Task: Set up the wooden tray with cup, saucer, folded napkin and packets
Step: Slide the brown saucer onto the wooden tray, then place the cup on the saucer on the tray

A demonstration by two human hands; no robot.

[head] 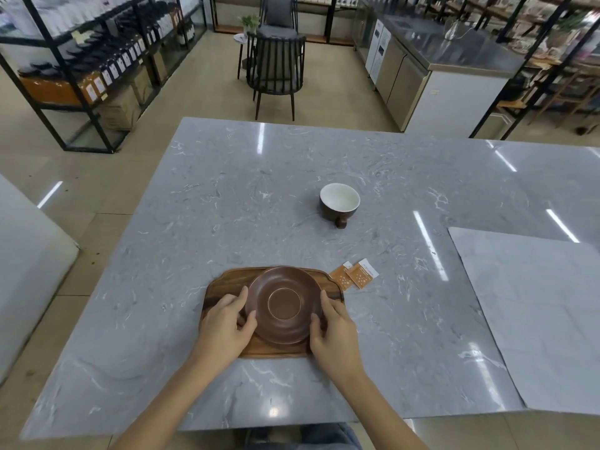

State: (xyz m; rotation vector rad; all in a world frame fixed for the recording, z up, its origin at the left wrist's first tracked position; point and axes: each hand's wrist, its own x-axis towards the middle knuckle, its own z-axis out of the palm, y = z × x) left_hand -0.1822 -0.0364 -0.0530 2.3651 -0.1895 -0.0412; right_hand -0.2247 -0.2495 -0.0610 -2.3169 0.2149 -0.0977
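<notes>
A brown saucer (284,303) lies on the wooden tray (227,282) near the table's front edge. My left hand (225,323) grips the saucer's left rim and my right hand (334,329) grips its right rim. A dark brown cup (339,203) with a white inside stands upright farther back on the table, its handle toward me. Two orange-and-white packets (355,274) lie flat on the table just right of the tray's far corner. No napkin is in view.
The grey marble table (227,206) stretches far to the back and right. A lighter grey slab (535,319) overlaps its right side. A black chair (276,66) stands beyond the far edge, with shelving at the left and a steel counter at the right.
</notes>
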